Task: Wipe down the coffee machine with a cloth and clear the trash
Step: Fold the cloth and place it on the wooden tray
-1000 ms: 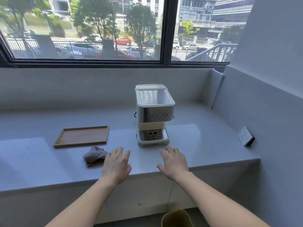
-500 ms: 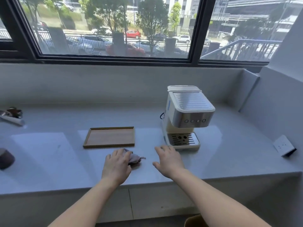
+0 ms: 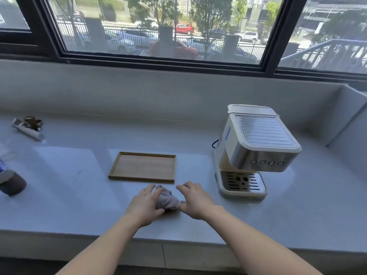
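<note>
Lower centre of frame: a grey cloth [image 3: 168, 199] is lying bunched on the pale surface [image 3: 79, 207], just below the near edge of a wooden tray [image 3: 143, 168]. The left hand [image 3: 145, 206] is gripping it, fingers curling over its left side and thumb tucking under the near edge. The right hand [image 3: 195, 200] is resting beside it with fingers spread and relaxed, thumb touching the cloth's right edge (gripping nothing, as far as shows).

Right of centre: the coffee machine [image 3: 256, 147] is standing upright, cream and steel, with its drip grille facing the camera, apart from both hands.

Upper left: a white packet [image 3: 27, 132] and a brown scrap [image 3: 33, 122] are lying together near the back wall.

Far left edge: a dark brown cup [image 3: 13, 184] is sitting partly cut off.

Top: a window [image 3: 162, 28] is showing parked cars.
</note>
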A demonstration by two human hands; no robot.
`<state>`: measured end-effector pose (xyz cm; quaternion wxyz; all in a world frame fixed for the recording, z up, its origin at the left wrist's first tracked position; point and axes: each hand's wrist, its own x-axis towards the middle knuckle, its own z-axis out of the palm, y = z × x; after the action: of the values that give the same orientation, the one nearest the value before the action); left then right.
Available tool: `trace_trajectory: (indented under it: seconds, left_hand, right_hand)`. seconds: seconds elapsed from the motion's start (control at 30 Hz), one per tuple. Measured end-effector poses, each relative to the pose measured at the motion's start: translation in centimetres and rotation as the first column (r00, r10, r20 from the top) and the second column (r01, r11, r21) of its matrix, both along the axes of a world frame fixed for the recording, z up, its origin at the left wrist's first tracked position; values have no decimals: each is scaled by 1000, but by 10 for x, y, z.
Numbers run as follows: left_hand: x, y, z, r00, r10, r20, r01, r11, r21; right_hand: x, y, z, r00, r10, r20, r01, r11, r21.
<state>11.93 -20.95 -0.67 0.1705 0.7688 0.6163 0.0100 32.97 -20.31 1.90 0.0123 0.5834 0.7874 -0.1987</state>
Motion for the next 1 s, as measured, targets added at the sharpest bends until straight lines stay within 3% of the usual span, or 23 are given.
trace_trajectory:
  seconds: [0.2, 0.47, 0.67, 1.0]
  left_hand:
    - [0, 21, -14, 996, 26, 84, -13, 989, -145]
    - [-7, 34, -19, 986, 58, 156, -30, 984, -178]
    - [-8, 47, -20, 982, 6, 188, 30, 982, -188]
    - [-17, 62, -32, 987, -150, 52, 156, 978, -136]
  right_hand:
    - [-5, 33, -18, 989, 148, -27, -150, 978, -144]
    - [-21, 57, -27, 971, 231, -67, -240, 940, -241]
    - [-41, 66, -28, 980, 192, -54, -199, 950, -242]
    - [-64, 63, -36, 996, 85, -10, -86, 978, -192]
